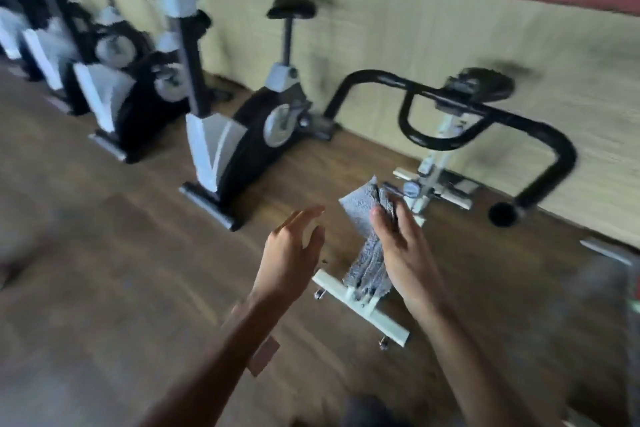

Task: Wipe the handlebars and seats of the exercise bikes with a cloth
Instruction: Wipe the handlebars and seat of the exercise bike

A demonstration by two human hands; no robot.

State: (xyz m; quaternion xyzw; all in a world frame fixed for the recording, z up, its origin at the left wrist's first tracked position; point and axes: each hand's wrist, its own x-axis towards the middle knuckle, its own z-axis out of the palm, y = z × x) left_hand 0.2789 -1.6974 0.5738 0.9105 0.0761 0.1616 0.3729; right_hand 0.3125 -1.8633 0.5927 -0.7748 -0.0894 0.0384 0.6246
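The right hand [398, 246] holds the cloth [367, 265] in its grip, apparently ready for the handlebars [485, 107] ahead, while the left hand [291, 250] is spread wide, holding nothing.

Place: I take this for a gym's cardio room.
Machines: I count several upright exercise bikes [249, 135] in a row along the wall [415, 38].
Nearest me: a white-framed bike [434, 163] with black looped handlebars [502, 113].
Underfoot: a wood-look floor [121, 236].

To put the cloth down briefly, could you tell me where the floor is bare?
Bare wooden floor lies left of the left hand, before the grey bike. Crowded: white foot bar under the cloth in the right hand.
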